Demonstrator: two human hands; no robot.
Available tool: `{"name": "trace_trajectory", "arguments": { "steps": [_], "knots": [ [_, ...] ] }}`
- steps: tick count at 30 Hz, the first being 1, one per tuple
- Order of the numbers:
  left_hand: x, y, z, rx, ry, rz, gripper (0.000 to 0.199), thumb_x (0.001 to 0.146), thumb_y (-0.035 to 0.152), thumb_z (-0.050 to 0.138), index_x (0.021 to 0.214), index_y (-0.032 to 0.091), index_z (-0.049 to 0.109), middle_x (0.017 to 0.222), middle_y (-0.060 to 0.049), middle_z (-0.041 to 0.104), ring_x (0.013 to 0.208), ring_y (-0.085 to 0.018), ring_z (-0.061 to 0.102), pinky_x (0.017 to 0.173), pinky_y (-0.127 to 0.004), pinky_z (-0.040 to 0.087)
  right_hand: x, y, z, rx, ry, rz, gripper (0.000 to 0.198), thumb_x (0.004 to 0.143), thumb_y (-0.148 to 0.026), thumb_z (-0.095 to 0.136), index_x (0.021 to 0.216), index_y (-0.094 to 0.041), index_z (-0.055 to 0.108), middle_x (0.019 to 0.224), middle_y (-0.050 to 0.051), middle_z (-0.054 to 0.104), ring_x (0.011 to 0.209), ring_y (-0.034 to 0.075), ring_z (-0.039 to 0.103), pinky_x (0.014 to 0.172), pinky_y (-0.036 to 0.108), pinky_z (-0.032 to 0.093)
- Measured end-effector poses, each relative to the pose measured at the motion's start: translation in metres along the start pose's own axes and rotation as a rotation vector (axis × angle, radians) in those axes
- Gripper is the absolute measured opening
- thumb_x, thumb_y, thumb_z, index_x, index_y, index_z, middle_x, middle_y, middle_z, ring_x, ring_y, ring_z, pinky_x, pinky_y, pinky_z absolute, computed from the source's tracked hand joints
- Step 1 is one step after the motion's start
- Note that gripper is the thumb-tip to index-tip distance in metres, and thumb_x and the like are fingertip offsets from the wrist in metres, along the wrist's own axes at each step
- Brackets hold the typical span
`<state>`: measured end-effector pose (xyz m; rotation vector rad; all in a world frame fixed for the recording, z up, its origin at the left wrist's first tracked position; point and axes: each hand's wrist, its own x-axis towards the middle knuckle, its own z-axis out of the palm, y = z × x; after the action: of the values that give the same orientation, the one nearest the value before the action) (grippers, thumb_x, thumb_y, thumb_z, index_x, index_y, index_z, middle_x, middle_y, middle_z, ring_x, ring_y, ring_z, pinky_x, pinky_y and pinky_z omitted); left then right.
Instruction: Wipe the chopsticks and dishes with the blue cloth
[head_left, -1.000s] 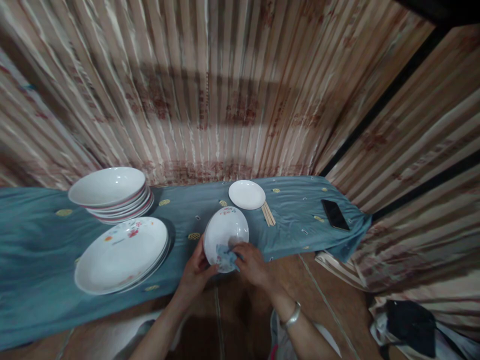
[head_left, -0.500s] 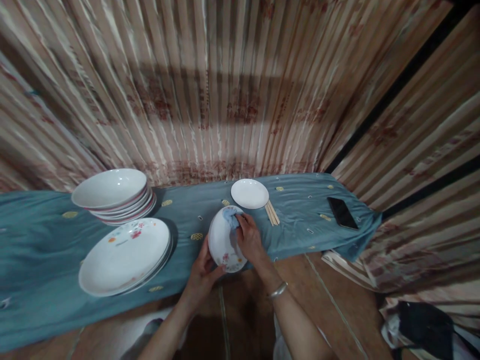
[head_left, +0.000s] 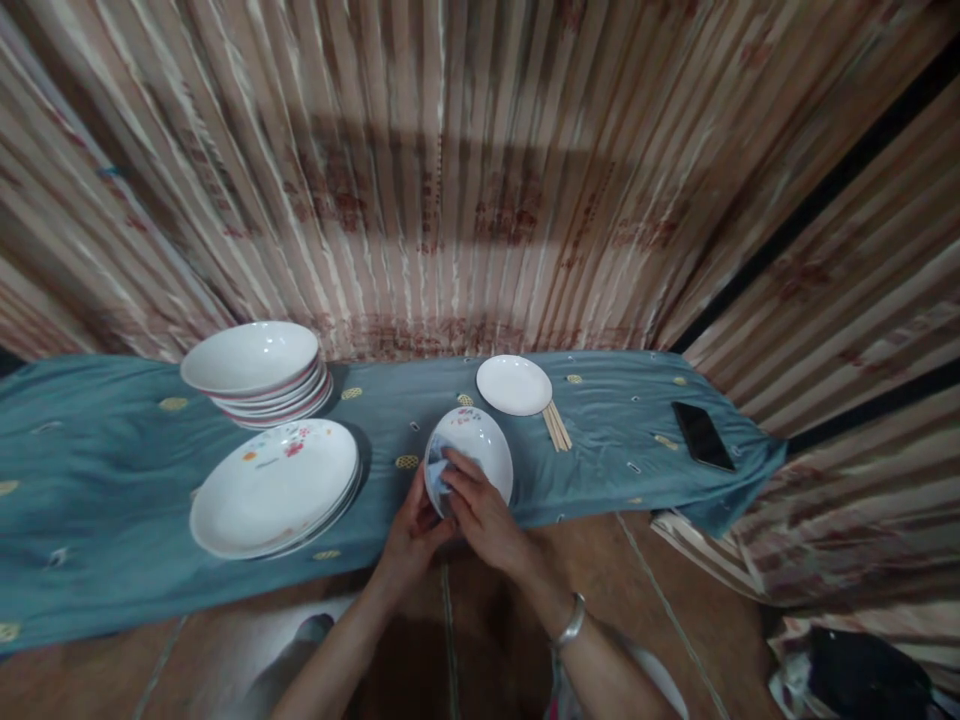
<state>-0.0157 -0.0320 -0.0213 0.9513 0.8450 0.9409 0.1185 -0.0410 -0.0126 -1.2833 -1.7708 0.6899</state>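
Table cloth (head_left: 112,520): blue, spread flat; bears all the crockery.
Flat plates (head_left: 274,487): stacked, left of the hands, well apart from them.
Deep bowls (head_left: 255,372): stacked behind the plates.
Small plate (head_left: 480,450): tilted over the cloth's near edge; best kept braced at the rim while wiped.
Left hand (head_left: 411,527): closed on that plate's lower rim.
Right hand (head_left: 480,512): fingers pressing the wiping cloth (head_left: 438,474) into the plate's face; press evenly.
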Motion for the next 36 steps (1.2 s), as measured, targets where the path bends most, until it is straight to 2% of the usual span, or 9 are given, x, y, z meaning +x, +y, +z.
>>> {"name": "trace_trajectory", "arguments": {
  "steps": [6,13,17,20,26,32,36],
  "knots": [
    [0.0,0.0,0.0,0.019,-0.003,0.026,0.097,0.06,0.024,0.076,0.144,0.022,0.029,0.127,-0.01,0.058,0.112,-0.028,0.056,0.09,-0.039,0.05,-0.021,0.005,-0.006,0.077,-0.007,0.015,0.034,0.084,-0.01,0.042,0.105,-0.023,0.065,0.127,0.006,0.057,0.122,0.016,0.049,0.106,0.036,0.036],
    [0.001,0.0,0.0,0.057,-0.006,0.094,0.093,0.06,0.021,0.076,0.143,0.025,0.032,0.133,-0.008,0.055,0.117,-0.028,0.053,0.095,-0.039,0.048,-0.03,0.039,-0.012,-0.076,0.091,0.061,0.026,0.081,-0.014,0.046,0.093,-0.02,0.068,0.117,0.009,0.062,0.113,0.02,0.056,0.1,0.039,0.042],
    [-0.001,0.0,0.002,0.044,-0.007,0.096,0.097,0.06,0.023,0.076,0.144,0.024,0.029,0.135,-0.009,0.054,0.119,-0.029,0.052,0.095,-0.04,0.048,-0.022,0.058,-0.013,-0.136,0.203,0.084,0.027,0.081,-0.015,0.044,0.096,-0.018,0.067,0.116,0.011,0.062,0.112,0.021,0.056,0.1,0.041,0.041],
    [-0.002,0.0,0.005,0.039,-0.028,0.104,0.099,0.061,0.023,0.076,0.146,0.025,0.026,0.135,-0.009,0.053,0.12,-0.03,0.051,0.096,-0.041,0.046,-0.011,0.063,-0.012,-0.122,0.26,0.096,0.032,0.083,-0.017,0.042,0.108,-0.019,0.063,0.122,0.01,0.058,0.118,0.021,0.052,0.104,0.042,0.038],
    [-0.005,0.001,0.01,0.088,-0.003,0.147,0.095,0.062,0.023,0.075,0.145,0.023,0.029,0.141,-0.009,0.047,0.127,-0.029,0.044,0.101,-0.037,0.042,0.004,0.048,-0.003,-0.037,0.24,0.081,0.042,0.088,-0.024,0.041,0.128,-0.021,0.053,0.142,0.009,0.043,0.132,0.022,0.038,0.112,0.045,0.028],
    [-0.006,0.001,0.011,0.031,0.04,0.127,0.098,0.058,0.019,0.076,0.144,0.023,0.03,0.14,-0.01,0.049,0.125,-0.029,0.047,0.101,-0.04,0.041,-0.009,0.019,0.008,0.056,0.141,0.007,0.041,0.088,-0.017,0.041,0.126,-0.025,0.056,0.143,0.005,0.042,0.133,0.019,0.036,0.113,0.04,0.027],
    [-0.007,0.001,0.01,-0.016,0.036,0.081,0.1,0.058,0.018,0.076,0.145,0.025,0.027,0.134,-0.01,0.054,0.116,-0.027,0.054,0.092,-0.036,0.048,-0.017,0.012,0.007,0.1,0.087,0.01,0.04,0.085,-0.012,0.039,0.118,-0.023,0.061,0.137,0.006,0.049,0.129,0.017,0.042,0.112,0.037,0.03]
  ]
}}
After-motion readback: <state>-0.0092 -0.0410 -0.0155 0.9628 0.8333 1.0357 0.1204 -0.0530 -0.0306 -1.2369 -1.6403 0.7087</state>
